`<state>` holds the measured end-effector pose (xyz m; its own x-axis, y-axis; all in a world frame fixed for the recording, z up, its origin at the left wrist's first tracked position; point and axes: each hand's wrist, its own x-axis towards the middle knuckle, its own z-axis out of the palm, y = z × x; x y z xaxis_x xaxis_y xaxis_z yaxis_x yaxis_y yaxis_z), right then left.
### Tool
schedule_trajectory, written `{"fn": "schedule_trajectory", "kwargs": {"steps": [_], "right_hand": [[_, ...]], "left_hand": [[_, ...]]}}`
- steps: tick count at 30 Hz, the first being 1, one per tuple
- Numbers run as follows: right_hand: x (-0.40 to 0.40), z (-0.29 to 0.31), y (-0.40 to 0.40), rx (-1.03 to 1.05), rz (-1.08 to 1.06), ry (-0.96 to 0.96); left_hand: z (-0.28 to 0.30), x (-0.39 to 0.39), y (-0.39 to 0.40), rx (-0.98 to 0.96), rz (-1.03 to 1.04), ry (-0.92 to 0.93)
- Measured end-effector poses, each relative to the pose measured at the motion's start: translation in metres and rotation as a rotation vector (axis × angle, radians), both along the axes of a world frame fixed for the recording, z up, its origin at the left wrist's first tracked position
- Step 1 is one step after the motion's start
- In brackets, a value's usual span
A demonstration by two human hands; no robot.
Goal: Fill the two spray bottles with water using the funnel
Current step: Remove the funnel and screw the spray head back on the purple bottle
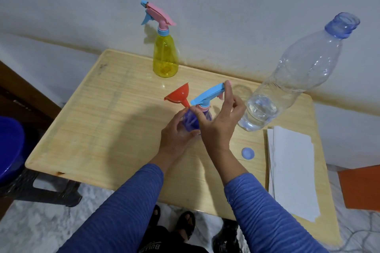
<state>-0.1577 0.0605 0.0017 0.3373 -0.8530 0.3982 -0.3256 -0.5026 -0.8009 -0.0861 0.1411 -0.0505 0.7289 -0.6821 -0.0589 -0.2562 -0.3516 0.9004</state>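
Observation:
A blue spray bottle stands in the middle of the wooden table. My left hand grips its body. My right hand holds its blue and pink spray head, fingers curled round the head above the neck. A red funnel lies tilted on the table just behind the blue bottle, its spout touching the bottle. A yellow spray bottle with a pink and blue spray head stands upright at the table's far edge by the wall.
A large clear water bottle, uncapped and holding a little water, stands at the right. Its blue cap lies on the table near white paper sheets. A blue tub sits at the left, beside the table.

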Motion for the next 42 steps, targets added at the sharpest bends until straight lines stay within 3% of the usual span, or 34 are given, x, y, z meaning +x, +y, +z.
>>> {"fn": "schedule_trajectory", "kwargs": {"steps": [5,10,14,17,21,24,27,33,42], "right_hand": [[0.007,0.006,-0.010,0.114,0.200,-0.029],[0.008,0.023,-0.024,0.094,0.251,-0.009],[0.009,0.049,-0.030,0.145,0.291,-0.114],[0.016,0.061,-0.026,0.308,0.379,-0.209],[0.026,0.060,-0.015,0.605,0.531,-0.235],[0.031,0.048,-0.004,0.882,0.645,-0.144],[0.032,0.031,0.005,1.009,0.697,0.008],[0.033,0.005,0.012,1.090,0.668,0.161],[0.036,-0.002,0.009,0.983,0.680,0.144]], "left_hand": [[0.000,-0.002,-0.001,-0.017,0.026,0.002],[-0.002,0.002,0.011,-0.004,-0.036,0.032],[-0.005,0.013,0.038,0.089,0.110,-0.127],[-0.007,0.031,0.061,0.252,0.282,-0.315],[-0.013,0.058,0.095,0.414,0.507,-0.416],[-0.024,0.065,0.116,0.581,0.687,-0.421],[-0.035,0.063,0.126,0.676,0.735,-0.333],[-0.036,0.064,0.123,0.733,0.723,-0.322],[-0.034,0.063,0.122,0.757,0.707,-0.312]]}}
